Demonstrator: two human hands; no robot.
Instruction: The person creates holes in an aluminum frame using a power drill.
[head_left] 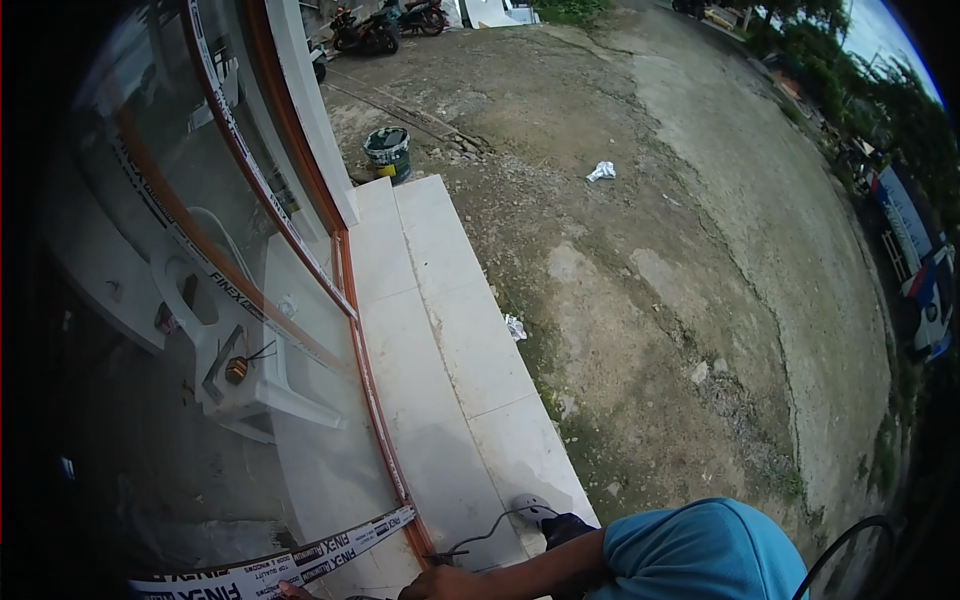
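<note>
At the bottom edge, a fingertip of my left hand [293,591] lies against a door frame bar [345,546] covered in white FINEX tape. The rest of that hand is cut off. My right hand [442,583] is closed beside the bar's end, close to the brown frame upright [385,440]; whatever its fingers hold is hidden. A thin grey cable [490,530] curves just above this hand. My right arm comes in from a blue sleeve [700,550].
Glass panes with taped bars stand on the left, showing a white plastic chair [270,385] with a tape measure [236,370] on it. A tiled step [480,350] runs beside the frame. A bucket [388,155] stands at its far end; motorcycles [365,32] are parked beyond.
</note>
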